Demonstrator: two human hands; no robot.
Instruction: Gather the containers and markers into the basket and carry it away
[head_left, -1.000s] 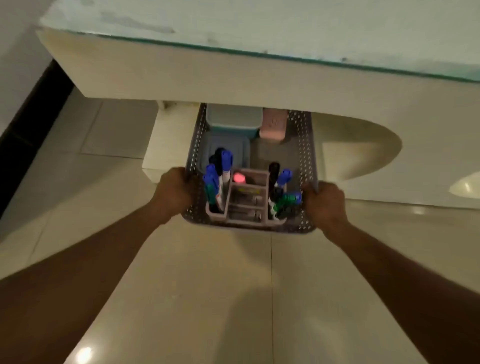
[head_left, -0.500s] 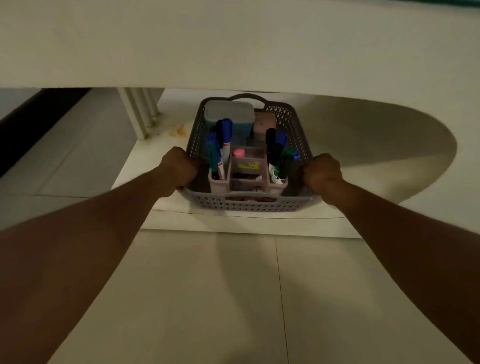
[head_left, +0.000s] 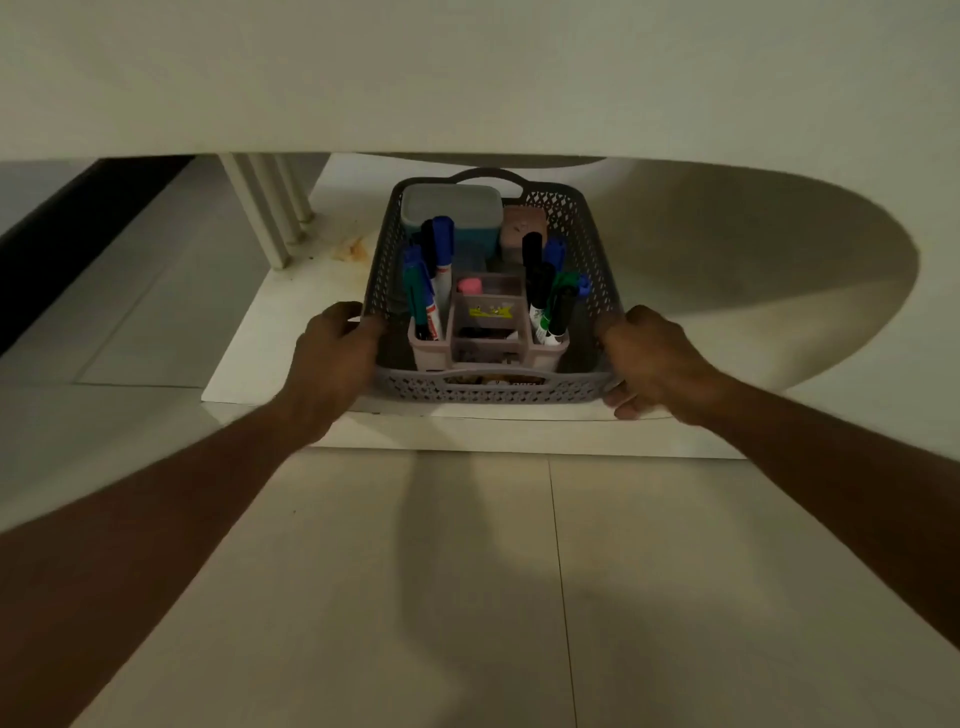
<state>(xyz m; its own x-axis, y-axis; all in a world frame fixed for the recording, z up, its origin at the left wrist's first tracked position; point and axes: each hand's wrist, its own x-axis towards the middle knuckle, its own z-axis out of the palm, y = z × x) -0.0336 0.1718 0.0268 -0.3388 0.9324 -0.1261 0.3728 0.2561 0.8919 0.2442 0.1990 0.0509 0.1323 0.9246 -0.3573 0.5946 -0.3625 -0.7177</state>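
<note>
The grey perforated basket (head_left: 587, 249) rests on a low white shelf (head_left: 270, 332) beneath the table. Inside it, a pink divided organizer (head_left: 488, 353) holds blue, green and black markers (head_left: 439, 260); a teal container (head_left: 452, 213) and a pink container (head_left: 519, 228) stand behind it. My left hand (head_left: 332, 358) lies against the basket's left rim with the thumb lifted and the fingers loosened. Beside the right wall, my right hand (head_left: 649, 358) has its fingers spread and touches the basket's near right corner.
The table's thick white apron (head_left: 467, 78) hangs low over the shelf and the basket. White table legs (head_left: 270, 208) stand at the shelf's back left. Beige floor tiles (head_left: 415, 597) stretch toward me, and a dark baseboard (head_left: 67, 228) runs along the left.
The basket went down from in front of the table onto the low shelf beneath it. Both hands, fisted on its sides before, have loosened and opened.
</note>
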